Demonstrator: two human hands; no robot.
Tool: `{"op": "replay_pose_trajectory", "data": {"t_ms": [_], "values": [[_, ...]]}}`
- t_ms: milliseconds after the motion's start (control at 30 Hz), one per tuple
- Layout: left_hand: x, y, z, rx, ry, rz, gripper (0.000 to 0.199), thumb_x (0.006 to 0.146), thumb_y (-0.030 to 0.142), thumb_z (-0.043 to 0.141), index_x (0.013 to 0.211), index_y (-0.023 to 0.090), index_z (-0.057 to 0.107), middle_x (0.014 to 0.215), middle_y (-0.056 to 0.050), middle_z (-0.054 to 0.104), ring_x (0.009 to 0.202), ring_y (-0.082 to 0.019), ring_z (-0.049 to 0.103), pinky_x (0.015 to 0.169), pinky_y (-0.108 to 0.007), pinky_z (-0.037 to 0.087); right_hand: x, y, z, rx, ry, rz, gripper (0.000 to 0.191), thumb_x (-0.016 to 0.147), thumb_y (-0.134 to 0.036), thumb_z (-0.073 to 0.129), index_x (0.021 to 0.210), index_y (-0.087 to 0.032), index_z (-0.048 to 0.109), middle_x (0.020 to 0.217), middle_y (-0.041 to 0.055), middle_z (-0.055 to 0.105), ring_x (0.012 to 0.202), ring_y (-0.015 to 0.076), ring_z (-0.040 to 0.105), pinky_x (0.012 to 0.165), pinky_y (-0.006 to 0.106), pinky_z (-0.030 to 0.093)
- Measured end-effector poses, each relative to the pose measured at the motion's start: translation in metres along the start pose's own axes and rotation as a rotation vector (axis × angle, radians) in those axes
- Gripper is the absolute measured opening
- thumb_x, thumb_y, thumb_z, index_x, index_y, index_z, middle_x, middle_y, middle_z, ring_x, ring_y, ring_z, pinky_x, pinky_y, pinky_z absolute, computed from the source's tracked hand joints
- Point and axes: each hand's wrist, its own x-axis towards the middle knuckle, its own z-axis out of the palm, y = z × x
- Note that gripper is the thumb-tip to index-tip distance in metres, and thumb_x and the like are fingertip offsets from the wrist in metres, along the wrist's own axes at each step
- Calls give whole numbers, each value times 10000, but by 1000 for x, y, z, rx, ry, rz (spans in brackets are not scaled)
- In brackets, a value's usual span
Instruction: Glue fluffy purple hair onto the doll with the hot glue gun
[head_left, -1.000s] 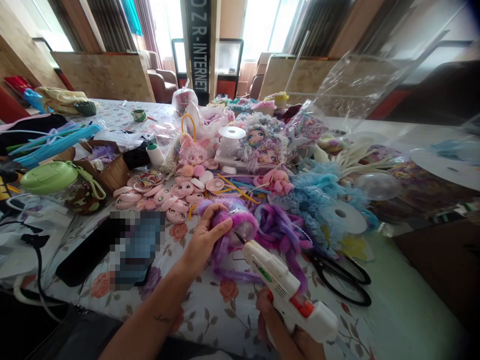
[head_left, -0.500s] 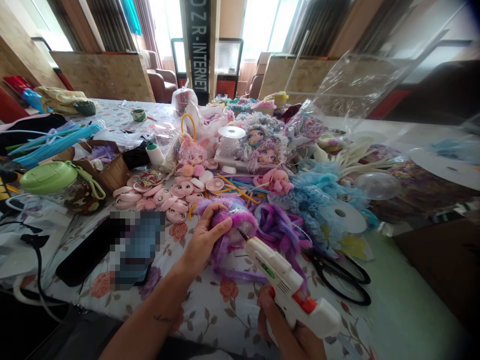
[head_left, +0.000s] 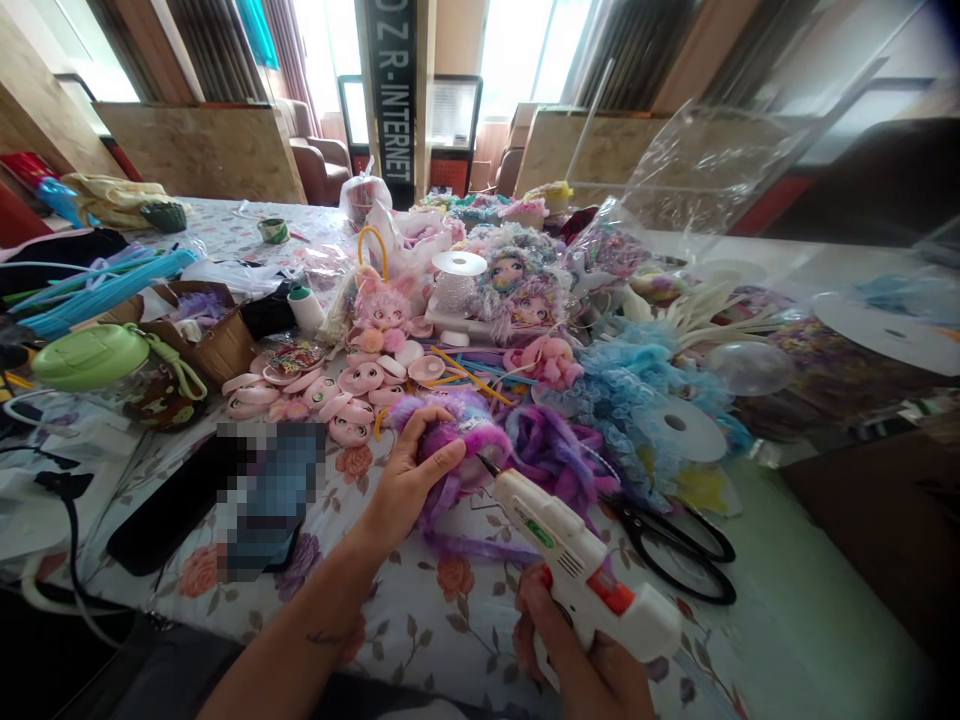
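My left hand is closed around a fluffy purple and pink doll head, thumb on top. My right hand grips a white hot glue gun with a red part near its back. The dark nozzle points up and left, right at the edge of the doll head; whether it touches cannot be told. From the head a strip of purple fluffy yarn trails over the flowered cloth. More purple yarn lies heaped just to the right of it.
Black scissors lie right of the glue gun. Several pink doll faces sit beyond my left hand. A phone, a dark case and a green-lidded bottle stand or lie at left. Blue ruffled trim is piled at right.
The view has shifted very slightly. Both hands keep their holds, and the glue gun's nozzle stays by the doll head with hardly any movement.
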Motion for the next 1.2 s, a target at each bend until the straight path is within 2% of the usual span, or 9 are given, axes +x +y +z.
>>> {"op": "replay_pose_trajectory", "data": {"t_ms": [100, 300, 500, 667, 767, 1000, 1200], "values": [[0, 1, 0, 39, -31, 63, 240, 819, 404, 709, 1021, 296, 636, 1053, 7, 572, 918, -163, 523, 804, -224, 459, 0, 0, 0, -10, 11, -13, 447, 780, -648, 686, 818, -211, 596, 480, -28, 530, 452, 156, 494, 476, 296, 434], [-1, 1, 0, 74, -20, 103, 252, 823, 406, 706, 1039, 293, 641, 1095, -8, 579, 999, -193, 524, 892, -250, 452, -3, 1, 2, -46, 28, -9, 444, 808, -644, 657, 811, -206, 584, 474, -28, 546, 449, 143, 497, 492, 279, 402], [-1, 1, -1, 84, -42, 74, 260, 830, 425, 700, 1045, 300, 624, 1076, -7, 572, 966, -187, 524, 836, -243, 469, -1, 3, -1, -54, 45, -36, 455, 808, -651, 650, 797, -203, 572, 463, -31, 529, 462, 142, 461, 487, 280, 384], [-1, 0, -1, 75, -28, 91, 236, 835, 411, 702, 1033, 299, 643, 1105, 1, 576, 1006, -179, 524, 871, -225, 455, -3, 3, 0, 14, 18, 40, 433, 794, -630, 686, 833, -211, 588, 485, -29, 557, 448, 143, 493, 497, 289, 419], [-1, 0, -1, 57, -23, 71, 235, 827, 407, 707, 1030, 304, 647, 1070, 5, 579, 939, -164, 537, 812, -223, 473, -2, 6, -1, 32, 19, 12, 425, 800, -623, 686, 824, -210, 585, 477, -33, 543, 453, 142, 486, 488, 282, 401], [1, -2, -1, 20, -33, 47, 271, 819, 421, 715, 1042, 292, 632, 1074, 6, 579, 918, -159, 539, 796, -216, 482, -5, 5, -1, -93, 7, -24, 456, 834, -639, 628, 710, -201, 590, 490, -16, 539, 470, 144, 497, 523, 291, 402], [0, -2, 0, -3, -10, 24, 278, 797, 424, 736, 1032, 302, 649, 1105, -2, 572, 971, -180, 527, 798, -240, 487, -6, 7, -2, -84, 25, -16, 439, 829, -640, 633, 814, -203, 594, 484, -24, 552, 466, 147, 485, 505, 287, 384]]}}
